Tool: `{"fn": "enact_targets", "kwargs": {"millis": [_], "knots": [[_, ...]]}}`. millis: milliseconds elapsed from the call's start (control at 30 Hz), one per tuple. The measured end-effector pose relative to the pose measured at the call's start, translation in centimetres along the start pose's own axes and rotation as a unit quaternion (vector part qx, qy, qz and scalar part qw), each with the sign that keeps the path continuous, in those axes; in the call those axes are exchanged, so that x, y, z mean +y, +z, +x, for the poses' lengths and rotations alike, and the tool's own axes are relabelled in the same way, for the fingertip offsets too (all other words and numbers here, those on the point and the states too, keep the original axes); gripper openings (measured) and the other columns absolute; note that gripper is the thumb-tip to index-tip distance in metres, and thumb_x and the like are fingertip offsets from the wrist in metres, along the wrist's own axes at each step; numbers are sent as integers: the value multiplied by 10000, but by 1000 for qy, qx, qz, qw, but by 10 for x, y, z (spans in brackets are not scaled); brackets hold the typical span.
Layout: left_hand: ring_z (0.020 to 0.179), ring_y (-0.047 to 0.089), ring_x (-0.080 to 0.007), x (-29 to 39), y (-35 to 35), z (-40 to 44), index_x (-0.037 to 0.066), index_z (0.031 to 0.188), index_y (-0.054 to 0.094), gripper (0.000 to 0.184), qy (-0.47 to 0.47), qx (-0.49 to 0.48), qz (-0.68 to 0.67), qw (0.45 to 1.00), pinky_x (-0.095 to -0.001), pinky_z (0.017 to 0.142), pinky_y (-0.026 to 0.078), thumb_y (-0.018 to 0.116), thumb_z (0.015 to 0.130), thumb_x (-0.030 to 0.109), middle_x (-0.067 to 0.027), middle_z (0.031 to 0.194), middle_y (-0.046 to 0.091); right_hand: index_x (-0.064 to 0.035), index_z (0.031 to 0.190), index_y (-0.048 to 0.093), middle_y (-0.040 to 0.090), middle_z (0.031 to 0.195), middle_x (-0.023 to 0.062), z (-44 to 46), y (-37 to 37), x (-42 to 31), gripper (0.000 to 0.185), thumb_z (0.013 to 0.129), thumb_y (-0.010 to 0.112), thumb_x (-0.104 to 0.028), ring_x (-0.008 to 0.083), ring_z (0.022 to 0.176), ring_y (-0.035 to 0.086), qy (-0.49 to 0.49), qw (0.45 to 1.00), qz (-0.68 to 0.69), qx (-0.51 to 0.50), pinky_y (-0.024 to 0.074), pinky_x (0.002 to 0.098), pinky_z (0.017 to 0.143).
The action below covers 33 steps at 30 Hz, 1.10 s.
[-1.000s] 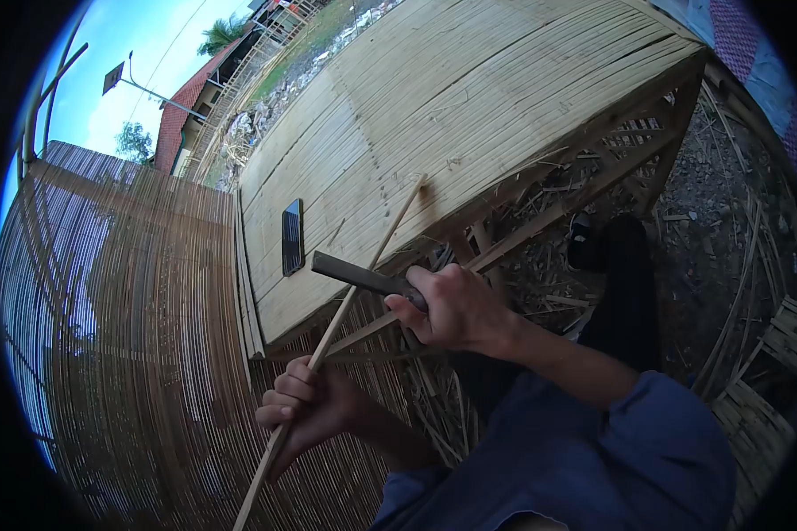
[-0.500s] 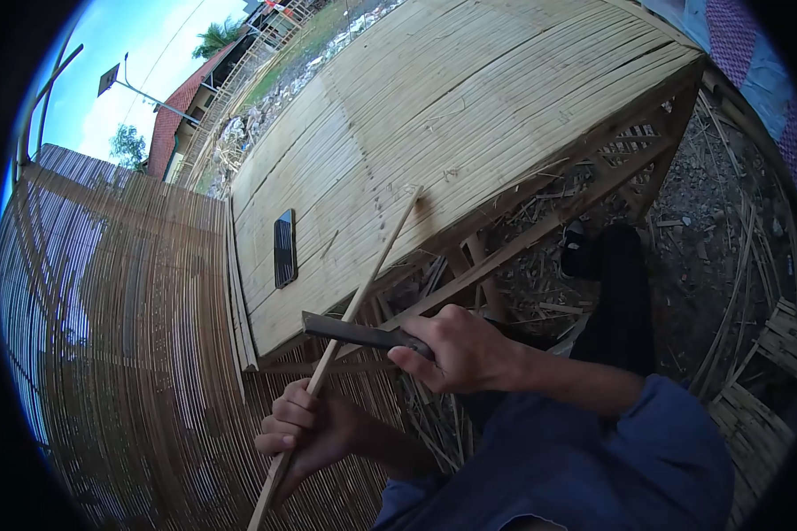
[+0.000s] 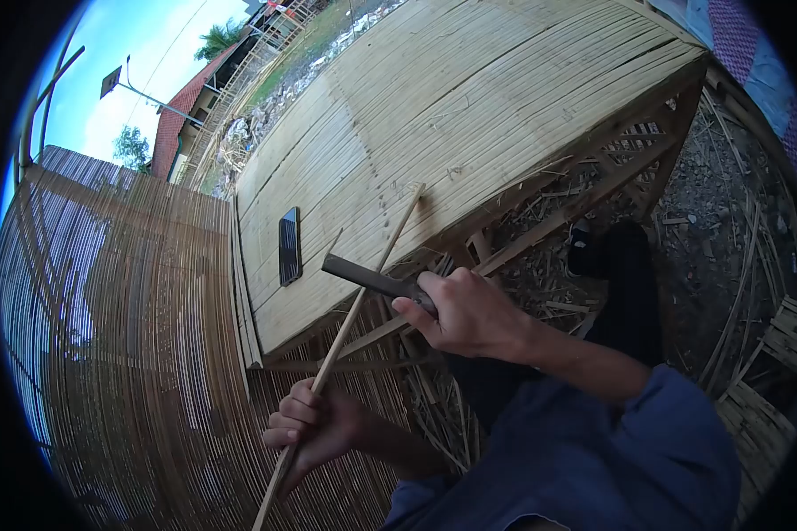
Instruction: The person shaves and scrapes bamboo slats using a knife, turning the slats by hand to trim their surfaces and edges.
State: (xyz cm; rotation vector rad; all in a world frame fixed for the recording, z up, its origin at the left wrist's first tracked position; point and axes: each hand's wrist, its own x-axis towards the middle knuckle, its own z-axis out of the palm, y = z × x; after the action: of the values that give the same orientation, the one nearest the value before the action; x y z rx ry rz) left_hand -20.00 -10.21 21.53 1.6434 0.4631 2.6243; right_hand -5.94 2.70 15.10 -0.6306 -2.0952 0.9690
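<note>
Left hand (image 3: 312, 427): fingers closed round bamboo strip (image 3: 338, 348), far end over bench (image 3: 514, 106). Right hand (image 3: 474, 311): fingers gripping knife (image 3: 361, 274), blade across strip. Judged best: shallow blade angle, light even strokes.

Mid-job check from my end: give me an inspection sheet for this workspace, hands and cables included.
Surface: slatted table, top sloping across the tilted view.
Job's things: pale strip, upper end at the table; dark blade crossing it, contact unclear.
Clutter: dark phone-like slab and shavings on the table; loose strips on the ground.
Left hand: fingers wrapped around the strip.
Right hand: gripping the blade's handle.
Cables: nothing seen at the table; thin overhead line beyond.
Surroundings: slatted screen, red-roofed building.
</note>
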Motion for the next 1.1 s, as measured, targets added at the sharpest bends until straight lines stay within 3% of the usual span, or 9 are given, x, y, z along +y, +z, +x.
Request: {"fn": "enact_targets", "kwargs": {"millis": [67,167,200,433,533,667,867,967,1100], "knots": [[429,215,-71,-2,10,0,99,630,381,811,-1,-30,-30,999,-244,425,187,263,730,895,42,497,243,-5,720,530,538,497,170,-19,-3,-17,512,915,510,-477,381,504,608,-39,999,-12,-30,499,457,477],[414,215,-66,1,7,0,97,621,382,793,5,-17,-2,1000,-235,412,178,303,750,875,41,489,253,-2,702,527,532,489,172,-7,-1,5,530,914,510,-488,385,515,608,11,1000,9,19,500,460,492],[405,240,-55,0,7,-1,97,620,391,774,11,-6,6,1000,-218,400,202,340,765,855,45,485,272,5,682,526,536,500,182,7,-8,22,544,914,512,-487,385,521,605,117,993,22,27,501,458,511],[355,260,-23,-5,18,3,108,595,400,650,24,-59,-10,998,-179,351,219,536,814,705,61,450,259,36,751,594,592,585,232,-22,-29,-7,619,933,445,-536,413,638,659,20,992,47,-114,545,497,643],[327,259,-7,-5,5,5,111,584,406,616,13,-100,-25,995,-162,334,224,553,837,653,72,427,283,27,720,584,584,566,216,4,-29,25,616,928,453,-538,394,605,655,156,980,91,-81,546,485,628],[313,285,-6,-6,5,3,115,582,425,499,21,-132,-24,991,-153,330,242,631,861,474,74,414,294,19,715,584,581,552,197,-16,-24,10,598,922,467,-530,360,588,657,36,995,46,-84,542,468,594],[301,328,0,-4,-10,3,118,582,465,364,7,-127,-23,992,-132,338,294,695,823,264,78,397,350,12,683,580,562,516,170,-2,-17,21,599,917,481,-530,352,546,644,71,993,55,-79,530,468,543],[330,280,-1,-4,-15,-3,125,543,439,603,-14,-130,-98,987,-153,356,252,594,797,650,70,400,297,1,698,563,554,509,155,-6,-22,16,560,912,502,-513,344,534,638,51,994,47,-90,528,453,526],[287,317,1,-5,-21,-3,129,543,444,409,2,-86,-54,995,-132,316,277,682,841,277,83,386,355,-25,720,521,535,497,140,-12,-7,4,491,900,528,-482,348,515,620,22,990,70,-118,513,454,523]]}}
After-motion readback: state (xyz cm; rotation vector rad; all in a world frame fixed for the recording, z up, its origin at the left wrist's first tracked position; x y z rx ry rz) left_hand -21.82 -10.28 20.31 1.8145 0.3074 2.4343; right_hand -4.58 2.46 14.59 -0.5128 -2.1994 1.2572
